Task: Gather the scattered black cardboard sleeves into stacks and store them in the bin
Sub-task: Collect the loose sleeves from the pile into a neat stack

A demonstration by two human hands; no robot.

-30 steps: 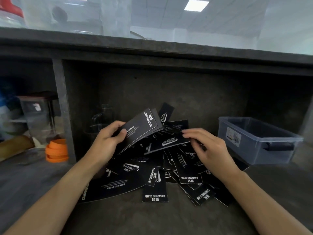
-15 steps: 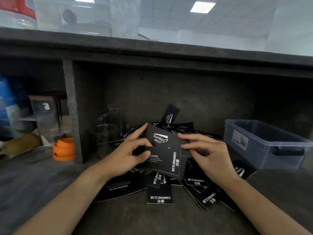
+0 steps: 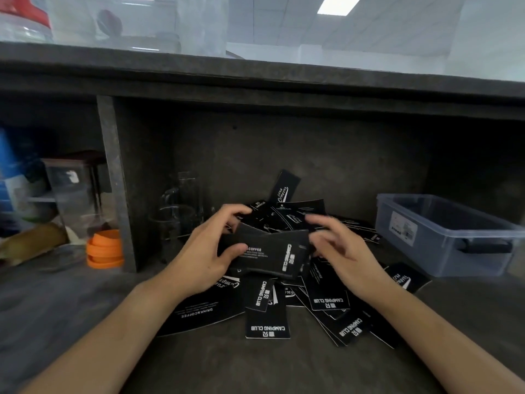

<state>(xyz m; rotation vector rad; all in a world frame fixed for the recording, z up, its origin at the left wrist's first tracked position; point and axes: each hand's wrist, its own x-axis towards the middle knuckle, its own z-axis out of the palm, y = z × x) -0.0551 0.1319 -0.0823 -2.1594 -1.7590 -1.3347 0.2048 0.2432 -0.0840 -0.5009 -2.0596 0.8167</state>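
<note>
Black cardboard sleeves with white lettering lie scattered in a pile point(image 3: 329, 302) on the dark counter under a shelf. My left hand point(image 3: 204, 260) grips a small stack of sleeves point(image 3: 270, 253) above the pile, thumb on its front face. My right hand point(image 3: 341, 251) is at the stack's right end with fingers curled and blurred; whether it holds the stack is unclear. The clear grey plastic bin point(image 3: 443, 234) stands to the right with no sleeves visible inside.
A grey post point(image 3: 116, 183) divides the shelf space on the left. Glass mugs point(image 3: 179, 217) stand behind my left hand. Orange rings point(image 3: 105, 248) and a clear container point(image 3: 74, 191) sit further left. A long shelf edge point(image 3: 255, 81) overhangs everything.
The stack in my left hand has swung from tilted upward to lying flat over the pile. My right hand brought a sleeve onto it and now sits at its right end.
</note>
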